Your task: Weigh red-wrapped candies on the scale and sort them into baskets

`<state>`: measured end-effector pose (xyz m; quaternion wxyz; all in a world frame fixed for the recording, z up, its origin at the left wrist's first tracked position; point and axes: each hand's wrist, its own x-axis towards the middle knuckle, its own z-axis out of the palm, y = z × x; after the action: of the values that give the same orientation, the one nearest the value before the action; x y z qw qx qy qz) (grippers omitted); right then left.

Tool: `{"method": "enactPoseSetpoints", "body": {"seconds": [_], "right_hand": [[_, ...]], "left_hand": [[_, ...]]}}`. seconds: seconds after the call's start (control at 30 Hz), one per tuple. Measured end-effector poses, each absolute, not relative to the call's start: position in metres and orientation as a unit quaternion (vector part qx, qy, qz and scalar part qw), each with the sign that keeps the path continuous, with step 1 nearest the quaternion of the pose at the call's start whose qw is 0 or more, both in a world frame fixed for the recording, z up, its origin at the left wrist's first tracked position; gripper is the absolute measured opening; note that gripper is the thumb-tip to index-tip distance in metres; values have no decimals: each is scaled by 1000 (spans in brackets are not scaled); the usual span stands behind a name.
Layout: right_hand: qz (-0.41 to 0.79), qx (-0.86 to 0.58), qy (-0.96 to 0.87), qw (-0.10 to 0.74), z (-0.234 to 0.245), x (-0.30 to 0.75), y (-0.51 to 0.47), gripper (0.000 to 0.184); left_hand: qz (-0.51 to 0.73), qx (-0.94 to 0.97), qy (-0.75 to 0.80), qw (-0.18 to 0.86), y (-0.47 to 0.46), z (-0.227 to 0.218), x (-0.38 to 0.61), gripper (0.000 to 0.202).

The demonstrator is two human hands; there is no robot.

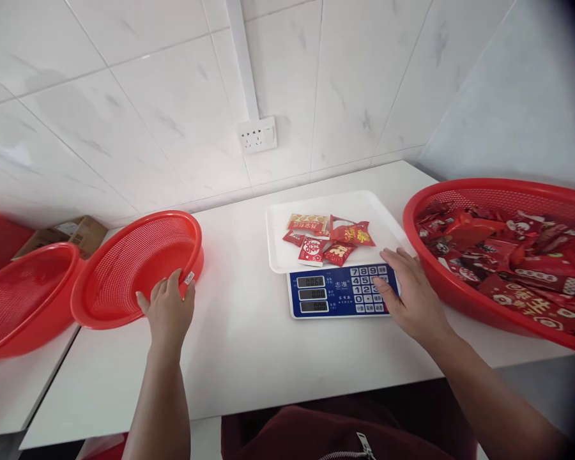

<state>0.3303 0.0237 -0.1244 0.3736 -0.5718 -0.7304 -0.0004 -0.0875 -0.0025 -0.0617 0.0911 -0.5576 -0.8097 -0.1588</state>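
My left hand (167, 310) grips the near rim of an empty red mesh basket (134, 255) that is tilted on the white table. My right hand (407, 291) lies with fingers spread over the keypad at the right end of a blue electronic scale (330, 291). On the scale's white tray (282, 252) rest several red snack packets (330, 239). At the far right stands a large red basket (441, 281) full of red packets (508, 255), just beside my right hand.
A second empty red basket (23, 300) sits at the far left on a lower surface, with cardboard boxes (71, 233) behind it. A wall socket (256, 135) is on the tiled wall above the white table (249, 358).
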Motion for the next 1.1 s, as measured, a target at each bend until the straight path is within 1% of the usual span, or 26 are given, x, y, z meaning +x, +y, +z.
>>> {"method": "enactPoseSetpoints", "body": {"seconds": [0.33, 0.53, 0.63, 0.7, 0.8, 0.87, 0.93, 1.1], "right_hand": [[25, -579, -727, 368, -115, 330, 16, 51], [12, -568, -735, 369, -114, 328, 17, 46], [5, -551, -751, 363, -109, 323, 23, 41], [-3, -535, -764, 361, -104, 320, 30, 38], [-24, -521, -773, 360, -94, 317, 47, 38], [-22, -532, -775, 341, -87, 318, 61, 40], [-7, -546, -780, 306, -80, 319, 76, 42], [52, -582, -793, 170, -59, 319, 99, 49]], "left_hand": [[-192, -608, -763, 106, 4, -69, -64, 41], [-202, -624, -749, 97, 5, -67, -54, 36], [-267, -631, -717, 129, 7, -71, -41, 32], [-329, -666, -657, 133, 8, -79, -27, 28], [-411, -722, -554, 62, 8, -95, 2, 23], [-455, -728, -513, 3, 6, -106, 19, 22], [-477, -723, -498, -32, 4, -115, 31, 21], [-503, -682, -523, -92, 2, -127, 30, 21]]}}
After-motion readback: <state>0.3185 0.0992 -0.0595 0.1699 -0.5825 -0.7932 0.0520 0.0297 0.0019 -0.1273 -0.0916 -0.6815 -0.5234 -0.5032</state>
